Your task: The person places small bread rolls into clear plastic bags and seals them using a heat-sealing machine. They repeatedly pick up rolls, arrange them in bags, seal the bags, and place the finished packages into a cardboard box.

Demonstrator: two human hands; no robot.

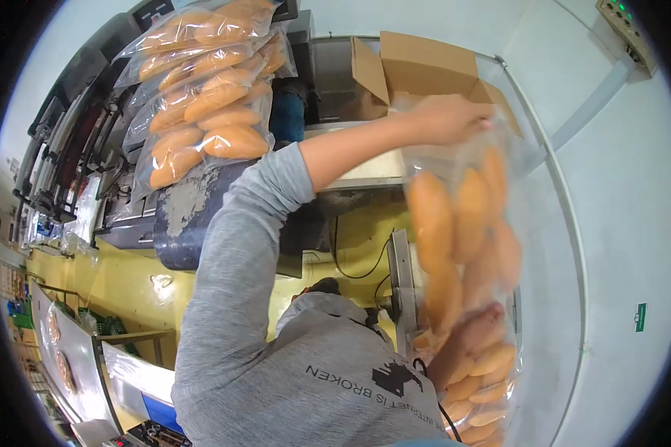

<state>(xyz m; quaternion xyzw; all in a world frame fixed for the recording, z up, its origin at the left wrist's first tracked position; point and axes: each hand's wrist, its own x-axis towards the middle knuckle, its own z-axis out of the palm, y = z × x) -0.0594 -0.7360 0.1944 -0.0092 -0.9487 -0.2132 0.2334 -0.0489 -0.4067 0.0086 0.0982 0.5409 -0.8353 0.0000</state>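
Note:
A clear plastic bag of bread rolls (472, 223), blurred, hangs upright to my right. My left hand (453, 118) is closed on its gathered top, the arm reaching across in front of me. Low on the same bag, my right hand (483, 324) presses against its bottom end; its fingers are blurred. Beneath that hand, more bagged rolls (481, 385) lie in a pile along the wall. An open cardboard box (428, 61) stands behind my left hand, its flaps raised. The inside of the box is mostly hidden.
Several bags of rolls (212, 100) are stacked at the upper left on a machine with a dark rounded end (184, 223). A metal frame (402, 279) stands near my right side. Cables (363, 274) hang over the yellow floor. A steel table (72, 346) is at lower left.

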